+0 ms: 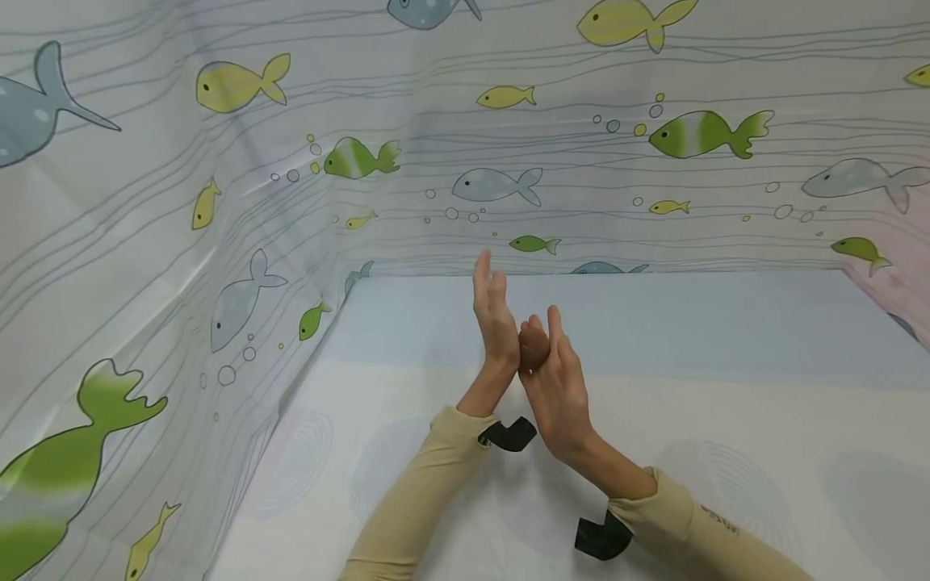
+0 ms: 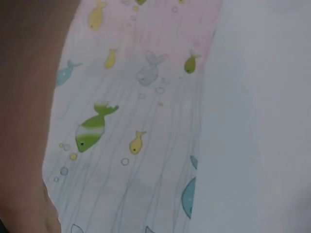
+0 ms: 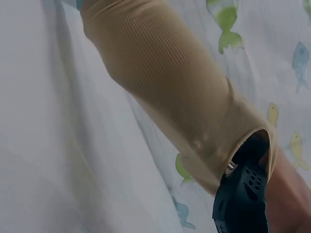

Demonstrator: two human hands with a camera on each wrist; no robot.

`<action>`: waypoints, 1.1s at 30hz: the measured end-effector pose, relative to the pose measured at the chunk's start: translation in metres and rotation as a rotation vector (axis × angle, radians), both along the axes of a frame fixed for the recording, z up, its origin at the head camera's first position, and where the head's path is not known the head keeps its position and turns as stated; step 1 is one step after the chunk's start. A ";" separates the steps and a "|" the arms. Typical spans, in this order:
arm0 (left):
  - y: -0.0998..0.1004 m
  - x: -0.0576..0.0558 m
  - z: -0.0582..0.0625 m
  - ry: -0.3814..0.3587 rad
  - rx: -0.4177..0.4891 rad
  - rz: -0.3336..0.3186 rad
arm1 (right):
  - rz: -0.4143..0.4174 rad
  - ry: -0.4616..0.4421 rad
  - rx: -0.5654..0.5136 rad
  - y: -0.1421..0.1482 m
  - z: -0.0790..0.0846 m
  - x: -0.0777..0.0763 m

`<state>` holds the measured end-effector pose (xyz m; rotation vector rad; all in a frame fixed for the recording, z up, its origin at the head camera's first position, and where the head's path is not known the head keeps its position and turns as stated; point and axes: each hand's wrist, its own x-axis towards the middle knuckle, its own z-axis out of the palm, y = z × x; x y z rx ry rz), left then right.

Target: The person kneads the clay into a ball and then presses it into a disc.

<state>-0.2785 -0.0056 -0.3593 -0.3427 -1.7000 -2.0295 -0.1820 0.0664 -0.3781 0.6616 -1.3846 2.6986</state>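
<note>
A small, round brown lump (image 1: 534, 349), clay-like in look, sits between the two palms in the head view. My left hand (image 1: 497, 323) stands upright with its fingers extended, the heel of its palm against the lump's left side. From the right, the palm of my right hand (image 1: 565, 394) presses on the lump, with a finger pointing up beside it. Part of the lump's far side is hidden by the hands. A dim strip of skin (image 2: 24, 121) fills the left edge of the left wrist view; the lump does not show there.
Below the hands lies a pale table surface (image 1: 407, 347). A fish-printed curtain (image 1: 436, 137) rises behind and along the left. Black wrist devices (image 1: 605, 537) sit at both beige cuffs. A beige sleeve (image 3: 160, 73) with a black device crosses the right wrist view.
</note>
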 end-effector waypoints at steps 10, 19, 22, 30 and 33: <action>0.001 0.006 -0.009 0.012 -0.047 -0.182 | -0.039 -0.065 -0.033 -0.004 0.001 -0.006; 0.013 0.022 -0.019 -0.011 -0.113 -0.306 | -0.155 -0.148 -0.049 0.004 0.006 -0.023; 0.020 0.032 -0.025 0.001 -0.162 -0.328 | -0.200 -0.144 -0.057 0.008 0.006 -0.032; 0.024 0.048 -0.030 -0.003 -0.245 -0.383 | -0.221 -0.064 -0.079 0.019 0.003 -0.051; 0.022 0.053 -0.025 0.001 -0.269 -0.393 | -0.195 -0.018 -0.125 0.022 -0.001 -0.058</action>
